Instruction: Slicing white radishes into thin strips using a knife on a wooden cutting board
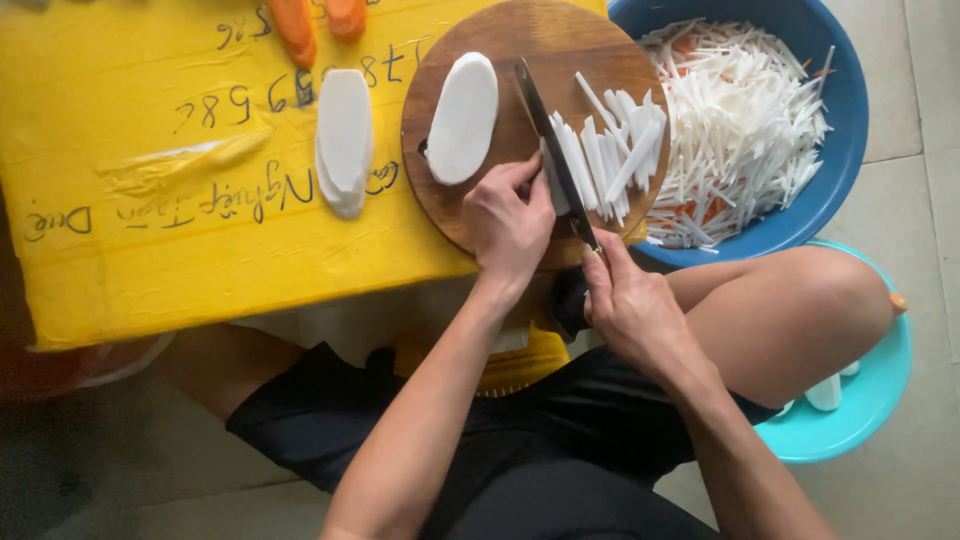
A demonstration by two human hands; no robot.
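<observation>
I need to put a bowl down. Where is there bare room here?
Free: the yellow box top left of the white slices, below the carrots. Crowded: the round cutting board, with left hand, knife and radish sticks.

Pale grey floor tiles (920,120) run along the right side, split by thin grout lines; a low surface wrapped in yellow sheeting (120,250) with clear tape patches fills the upper left; a turquoise plastic stool (860,400) stands on the tiles; soft, even daylight, faint shadows.
</observation>
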